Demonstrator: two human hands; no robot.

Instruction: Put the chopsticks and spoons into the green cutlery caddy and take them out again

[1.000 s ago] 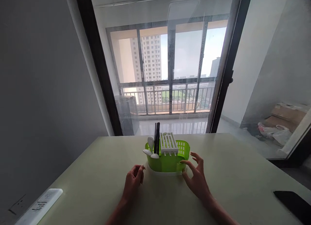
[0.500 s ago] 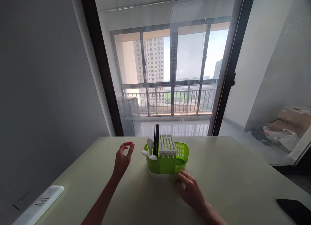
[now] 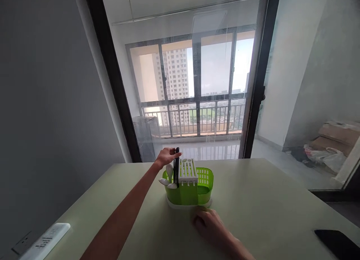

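Observation:
A green utensil caddy (image 3: pixel 189 195) on a white base stands on the table, with a white slotted rack (image 3: pixel 188 171) across its middle. Several black chopsticks (image 3: pixel 176 174) rise from its left compartment beside white spoons (image 3: pixel 169 172). My left hand (image 3: pixel 166 157) reaches over the spoons, its thumb and fingers pinched around the upper ends of the chopsticks, which still sit in the caddy. Just in front of the caddy's base, my right hand (image 3: pixel 207 222) rests with curled fingers, slightly blurred; no held object shows in it.
The pale table (image 3: pixel 247 207) carries a white power strip (image 3: pixel 46 240) at the left and a dark flat object (image 3: pixel 336 242) at the right edge. A framed glass door (image 3: pixel 191 84) stands beyond the far edge. Cardboard boxes (image 3: pixel 337 136) and plastic bags lie on the floor at right.
My left hand has moved right from beside the caddy and closed on the chopsticks' tops. My right hand has shifted slightly left and nearer to me. The camera view has shifted a little.

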